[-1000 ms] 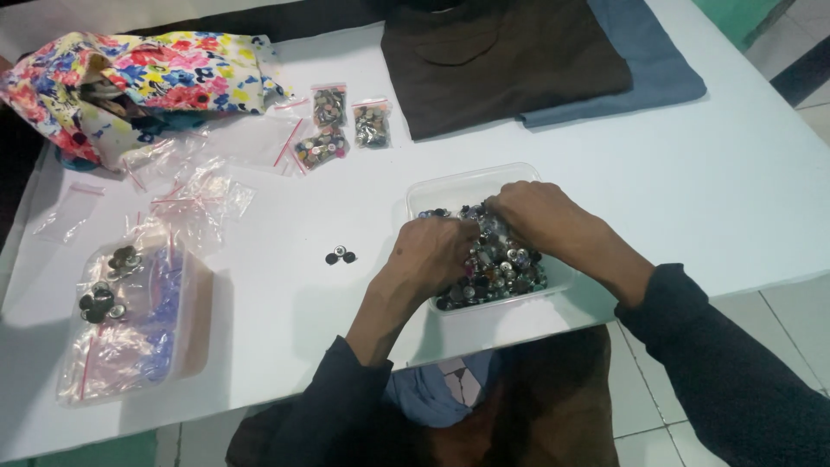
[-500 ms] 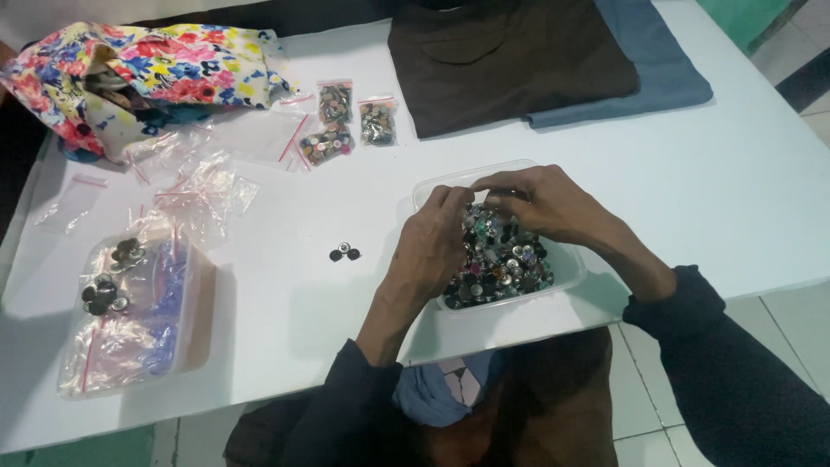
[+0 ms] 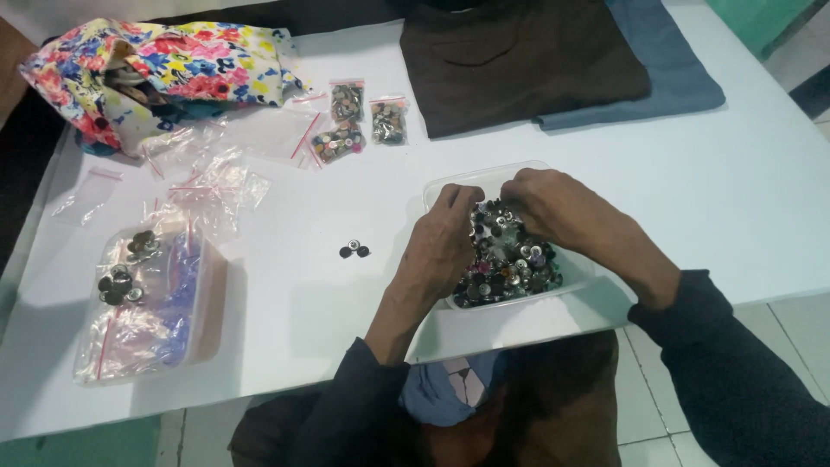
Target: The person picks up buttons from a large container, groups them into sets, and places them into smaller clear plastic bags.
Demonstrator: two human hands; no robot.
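A clear plastic tray near the table's front edge holds a heap of small dark and silvery buttons. Both of my hands are in it. My left hand lies over the tray's left side with its fingers bent down into the heap. My right hand reaches in from the right, fingertips drawn together on the buttons at the far end. The fingertips of both hands meet there, and what they pinch is hidden. A few loose dark buttons lie on the table to the left of the tray.
Three small bags of buttons lie at the back, with empty zip bags beside them. A flowered cloth bag sits far left. A second tray holds bags and buttons. Folded brown and blue cloth lie far right.
Both hands have shifted from the middle of the button heap toward the tray's far end, and their fingertips have come together there.
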